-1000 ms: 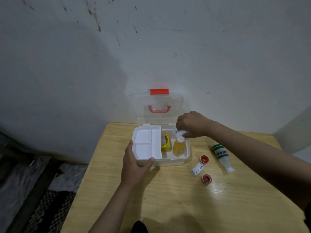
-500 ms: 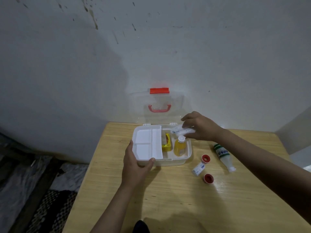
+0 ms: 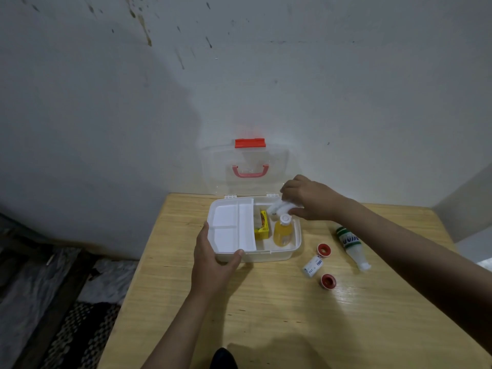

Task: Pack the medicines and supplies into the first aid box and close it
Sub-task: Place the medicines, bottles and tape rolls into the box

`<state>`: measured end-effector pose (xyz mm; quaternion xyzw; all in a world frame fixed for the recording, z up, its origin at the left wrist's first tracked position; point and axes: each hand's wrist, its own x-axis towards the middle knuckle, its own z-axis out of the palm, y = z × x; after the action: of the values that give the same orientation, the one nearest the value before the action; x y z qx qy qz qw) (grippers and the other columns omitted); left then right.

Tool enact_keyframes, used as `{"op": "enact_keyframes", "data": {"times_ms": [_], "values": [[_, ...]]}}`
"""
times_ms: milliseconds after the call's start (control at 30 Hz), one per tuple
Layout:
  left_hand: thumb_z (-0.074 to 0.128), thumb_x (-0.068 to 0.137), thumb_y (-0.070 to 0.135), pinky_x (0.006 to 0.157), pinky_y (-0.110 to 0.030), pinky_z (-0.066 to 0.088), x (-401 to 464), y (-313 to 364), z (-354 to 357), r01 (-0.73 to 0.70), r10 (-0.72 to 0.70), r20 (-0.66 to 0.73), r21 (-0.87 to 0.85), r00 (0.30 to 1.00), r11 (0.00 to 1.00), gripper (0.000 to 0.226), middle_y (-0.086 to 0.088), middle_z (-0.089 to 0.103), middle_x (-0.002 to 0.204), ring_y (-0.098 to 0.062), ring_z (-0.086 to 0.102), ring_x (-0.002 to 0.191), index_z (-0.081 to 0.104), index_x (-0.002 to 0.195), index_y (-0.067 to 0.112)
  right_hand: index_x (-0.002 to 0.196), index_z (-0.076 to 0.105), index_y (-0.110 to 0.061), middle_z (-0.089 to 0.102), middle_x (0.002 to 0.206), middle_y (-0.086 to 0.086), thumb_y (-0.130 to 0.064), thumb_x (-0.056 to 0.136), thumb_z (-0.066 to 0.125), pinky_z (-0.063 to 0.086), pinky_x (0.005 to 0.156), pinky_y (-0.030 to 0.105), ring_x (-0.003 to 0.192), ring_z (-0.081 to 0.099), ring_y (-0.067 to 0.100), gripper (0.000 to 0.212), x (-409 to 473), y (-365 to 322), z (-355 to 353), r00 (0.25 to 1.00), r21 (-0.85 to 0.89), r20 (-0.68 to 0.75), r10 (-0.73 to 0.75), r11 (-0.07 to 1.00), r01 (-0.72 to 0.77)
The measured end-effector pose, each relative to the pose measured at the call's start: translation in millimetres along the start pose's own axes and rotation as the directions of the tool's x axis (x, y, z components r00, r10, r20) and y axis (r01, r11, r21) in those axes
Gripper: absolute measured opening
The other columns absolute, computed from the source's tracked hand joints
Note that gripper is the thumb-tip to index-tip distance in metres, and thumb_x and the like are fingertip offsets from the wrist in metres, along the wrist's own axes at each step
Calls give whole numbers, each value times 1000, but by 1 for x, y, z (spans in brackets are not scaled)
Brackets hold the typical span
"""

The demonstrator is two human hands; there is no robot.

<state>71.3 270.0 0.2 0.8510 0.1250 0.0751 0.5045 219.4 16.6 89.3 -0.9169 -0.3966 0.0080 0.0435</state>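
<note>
The white first aid box (image 3: 279, 255) stands open on the wooden table, its clear lid (image 3: 213, 169) with red latch upright against the wall. A white divided tray (image 3: 231, 225) fills its left half. A yellow carton (image 3: 262, 226) and an amber bottle (image 3: 283, 231) sit in the right half. My left hand (image 3: 214, 258) grips the box's front left corner. My right hand (image 3: 310, 199) holds white bandage rolls (image 3: 278, 207) over the back right of the box. On the table to the right lie a white bottle with green label (image 3: 350, 245), a small white roll (image 3: 312, 266) and two red-cored tape rolls (image 3: 323, 250) (image 3: 328, 280).
The table (image 3: 266, 315) stands against a stained white wall. Its left edge drops off to a floor with dark patterned mats (image 3: 80, 328). A pale surface (image 3: 468, 203) rises at the far right.
My right hand has lifted the white rolls a little off the amber bottle's cap and shifted them toward the back right of the box. My left hand has stayed on the box.
</note>
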Motion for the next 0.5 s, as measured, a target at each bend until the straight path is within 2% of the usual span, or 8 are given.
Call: {"op": "enact_keyframes", "data": {"times_ms": [133, 267, 400, 500], "values": [[79, 68, 40, 91, -27, 38, 0, 1, 0, 2, -2, -1, 2, 1000, 1000, 102, 11, 29, 142, -5, 29, 125, 13, 146, 32, 104, 67, -14, 65, 113, 7, -37, 78, 70, 48, 68, 33, 102, 56, 26, 34, 6, -3, -4, 998, -133, 11, -54, 990, 55], [79, 67, 43, 93, -30, 41, 1, -1, 0, 4, -4, 1, 4, 1000, 1000, 102, 7, 31, 144, -10, 33, 128, 14, 145, 33, 108, 65, -16, 63, 107, 9, -43, 71, 76, 48, 61, 32, 93, 59, 26, 47, 6, -3, -5, 998, -121, -53, 16, 992, -23], [79, 67, 44, 92, -29, 43, 2, -1, 0, 4, -4, 7, 0, 1000, 1000, 102, 7, 31, 143, -11, 34, 127, 14, 144, 33, 101, 64, -11, 64, 96, 13, -45, 65, 80, 44, 51, 28, 73, 60, 27, 52, 1, -9, 1, 993, -145, -98, 67, 986, -81], [79, 67, 43, 91, -28, 41, 1, -2, 0, -1, 1, 0, 4, 1000, 1000, 102, 6, 31, 144, -10, 33, 128, 14, 145, 32, 102, 60, -10, 61, 97, 12, -50, 71, 74, 46, 49, 30, 64, 56, 26, 53, -3, -11, 8, 970, -39, -139, 201, 977, -208]]}}
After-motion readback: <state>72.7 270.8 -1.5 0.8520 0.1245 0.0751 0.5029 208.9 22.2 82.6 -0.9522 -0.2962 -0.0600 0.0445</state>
